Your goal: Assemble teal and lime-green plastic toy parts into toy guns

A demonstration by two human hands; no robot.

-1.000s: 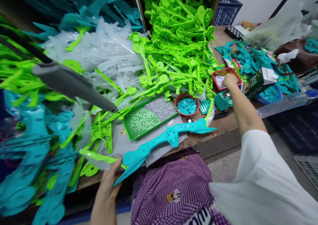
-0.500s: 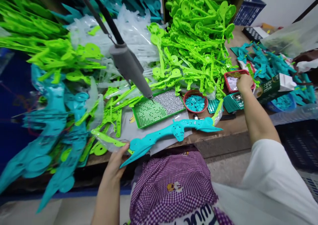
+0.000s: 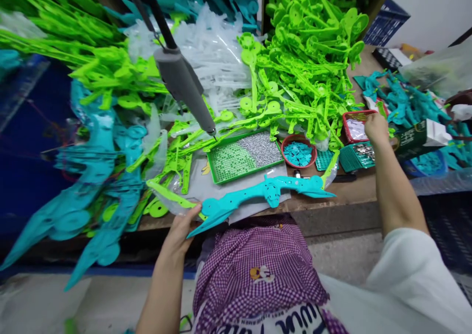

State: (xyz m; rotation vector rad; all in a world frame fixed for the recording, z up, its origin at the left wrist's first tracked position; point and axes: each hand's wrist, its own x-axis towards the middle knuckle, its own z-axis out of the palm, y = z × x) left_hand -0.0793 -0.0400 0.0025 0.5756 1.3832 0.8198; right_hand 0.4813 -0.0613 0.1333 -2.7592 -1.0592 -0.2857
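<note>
My left hand (image 3: 183, 228) is closed on the left end of a blue plastic toy bow (image 3: 272, 192), thumb on top. The bow lies across the table's front edge, with a lime-green limb (image 3: 170, 196) at its left end and another (image 3: 332, 164) at its right, both partly in clear plastic. My right hand (image 3: 376, 127) reaches to the right edge of a red basket (image 3: 347, 131) of pale flat pieces. Its fingers are curled together; what they hold, if anything, is hidden.
A grey electric screwdriver (image 3: 184, 86) hangs above a green tray (image 3: 221, 180) of small screws. Beside it stand a red-brown bowl (image 3: 283, 152) of blue pieces and a teal basket (image 3: 348, 161) of metal bits. Lime-green parts (image 3: 298, 73) heap behind; blue parts (image 3: 92, 186) stack at left.
The view has shifted, so the table's contents sit further right. My left hand still holds the bow, and my right hand stays at the red basket.
</note>
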